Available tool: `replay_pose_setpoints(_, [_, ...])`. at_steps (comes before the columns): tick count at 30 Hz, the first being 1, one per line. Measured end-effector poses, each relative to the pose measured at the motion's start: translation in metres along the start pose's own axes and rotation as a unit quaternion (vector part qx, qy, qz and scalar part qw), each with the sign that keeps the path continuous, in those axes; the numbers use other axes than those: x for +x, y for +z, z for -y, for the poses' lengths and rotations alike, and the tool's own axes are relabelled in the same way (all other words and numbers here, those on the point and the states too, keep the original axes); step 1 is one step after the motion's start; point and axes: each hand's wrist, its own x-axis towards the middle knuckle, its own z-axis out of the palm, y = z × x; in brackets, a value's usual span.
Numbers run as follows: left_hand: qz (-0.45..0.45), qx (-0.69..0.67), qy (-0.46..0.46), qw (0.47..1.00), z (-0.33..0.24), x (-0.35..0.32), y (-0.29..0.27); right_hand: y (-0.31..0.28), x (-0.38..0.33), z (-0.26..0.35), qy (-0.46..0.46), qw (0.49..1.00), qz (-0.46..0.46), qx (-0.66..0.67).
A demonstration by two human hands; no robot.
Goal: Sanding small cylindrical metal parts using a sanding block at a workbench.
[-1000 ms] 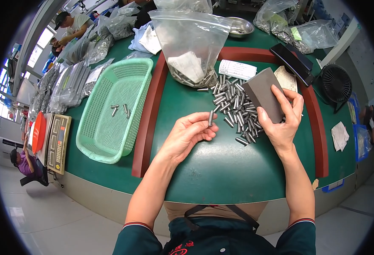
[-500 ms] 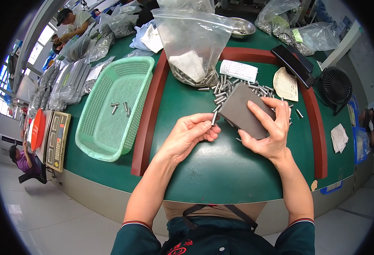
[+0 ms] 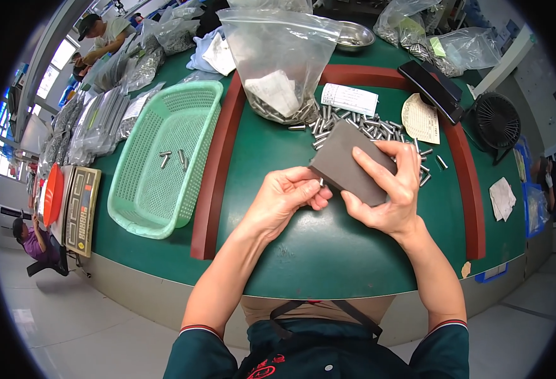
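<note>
i have the left hand [image 3: 288, 197] with thumb and forefinger pinching a small metal pin [image 3: 321, 182]; only its bright end shows to me at those fingertips, and the other fingers curl in just below. the right hand [image 3: 388, 201] is spread over a dark grey block [image 3: 352, 163], gripping it, thumb along the edge nearest me and forefinger lying out across the flat face. the block sits tilted, its left corner right at the left forefinger; i can't tell from here whether it touches the pin. beyond the right fingertips, partly hidden by the block, i see a heap of loose pins [image 3: 379, 128] on the green table [image 3: 290, 265], with a few strays just to the right of the knuckles. past the heap from the fingers lies a white label [image 3: 350, 100], and a tan tag [image 3: 421, 120] is up and right of the right fingers. straight out from the left fingers stands a clear bag [image 3: 293, 50] with pins in its bottom. a dark red frame [image 3: 218, 177] runs around both hands on three sides. farther left of the left fingers, outside that frame, i have a pale green basket [image 3: 195, 174] with a few pins in it. well off to the right of the right fingers stands a black fan [image 3: 498, 120].
</note>
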Motion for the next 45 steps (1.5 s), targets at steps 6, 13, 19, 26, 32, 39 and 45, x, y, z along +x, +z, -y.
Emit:
replay_pose_setpoints(6, [0.0, -0.018, 0.029, 0.999, 0.0, -0.001, -0.001, 0.003, 0.004, 0.003, -0.008, 1.0, -0.011, 0.006])
replay_pose_setpoints(13, [-0.007, 0.08, 0.023, 0.996, 0.003, 0.001, 0.008, 0.005, 0.014, -0.012, 0.07, 0.994, -0.076, -0.037])
replay_pose_setpoints(19, [-0.006, 0.044, 0.028, 0.999, 0.005, 0.002, -0.001, -0.012, 0.002, -0.022, 0.091, 0.992, -0.077, -0.036])
replay_pose_setpoints(26, [-0.019, 0.029, 0.03, 0.999, 0.004, 0.002, -0.005, -0.009, 0.001, -0.012, 0.046, 0.998, -0.031, -0.033])
replay_pose_setpoints(32, [-0.022, 0.023, 0.026, 0.999, 0.003, 0.002, -0.007, -0.011, 0.002, -0.009, 0.019, 1.0, -0.009, -0.01])
replay_pose_setpoints(39, [0.003, 0.091, 0.064, 0.994, 0.011, 0.004, 0.006, 0.004, 0.003, 0.005, 0.001, 1.0, -0.016, 0.022])
replay_pose_setpoints(45, [-0.007, 0.061, 0.071, 0.996, 0.008, 0.002, 0.006, -0.004, -0.005, 0.001, -0.009, 1.0, -0.009, 0.009])
